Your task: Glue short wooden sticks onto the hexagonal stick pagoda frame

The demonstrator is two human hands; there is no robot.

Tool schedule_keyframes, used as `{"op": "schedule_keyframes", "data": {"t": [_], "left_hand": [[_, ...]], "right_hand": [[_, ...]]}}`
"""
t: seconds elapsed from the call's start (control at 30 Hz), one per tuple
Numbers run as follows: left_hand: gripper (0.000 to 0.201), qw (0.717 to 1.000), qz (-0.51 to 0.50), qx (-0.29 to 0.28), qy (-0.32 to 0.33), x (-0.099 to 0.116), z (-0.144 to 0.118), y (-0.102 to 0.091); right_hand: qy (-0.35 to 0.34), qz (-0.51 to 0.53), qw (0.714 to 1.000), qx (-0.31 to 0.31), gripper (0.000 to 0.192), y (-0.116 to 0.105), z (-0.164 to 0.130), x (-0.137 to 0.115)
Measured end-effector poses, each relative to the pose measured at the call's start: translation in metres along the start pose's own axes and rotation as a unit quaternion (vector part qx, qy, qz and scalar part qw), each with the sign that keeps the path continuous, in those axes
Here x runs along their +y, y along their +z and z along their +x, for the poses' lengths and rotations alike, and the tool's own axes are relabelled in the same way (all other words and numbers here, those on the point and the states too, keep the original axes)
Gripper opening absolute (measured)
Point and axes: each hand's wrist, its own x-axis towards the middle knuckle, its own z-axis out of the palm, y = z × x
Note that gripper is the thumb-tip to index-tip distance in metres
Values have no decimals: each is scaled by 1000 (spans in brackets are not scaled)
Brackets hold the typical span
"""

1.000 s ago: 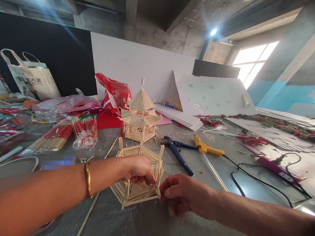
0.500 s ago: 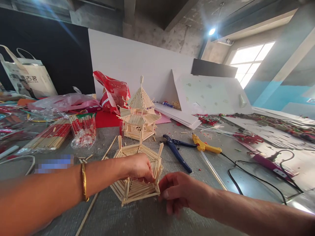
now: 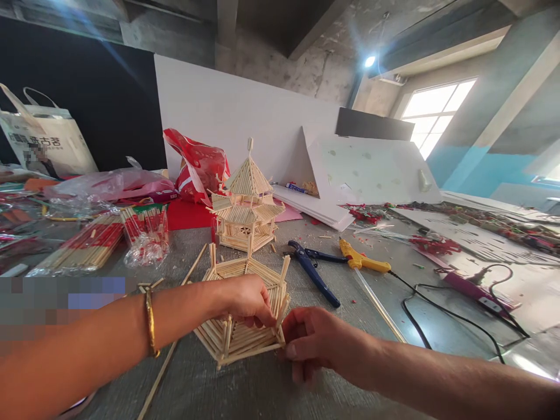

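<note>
A hexagonal frame of thin wooden sticks [image 3: 234, 337] lies on the grey table just in front of me. My left hand [image 3: 245, 298], with a gold bangle on its wrist, rests over the frame's top and grips its near edge. My right hand [image 3: 315, 343] pinches the frame's right front corner between thumb and fingers. Behind the frame stands a finished stick pagoda [image 3: 247, 201] with a pointed roof.
Blue-handled cutters [image 3: 313, 270] and a yellow glue gun [image 3: 363, 262] with a black cord lie to the right. Wrapped bundles of chopsticks [image 3: 91, 242] sit at the left, with plastic bags behind. White boards lean at the back. Loose sticks lie near my left arm.
My right hand has closed in on the frame's right corner and now pinches it. The left hand stays on top. The view has shifted slightly.
</note>
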Motion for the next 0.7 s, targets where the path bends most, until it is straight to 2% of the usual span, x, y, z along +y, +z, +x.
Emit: {"op": "schedule_keyframes", "data": {"t": [0.7], "left_hand": [[14,1000,-10,-6,15,-8,4,0]], "right_hand": [[5,6,1000,20,32,3,2,0]]}}
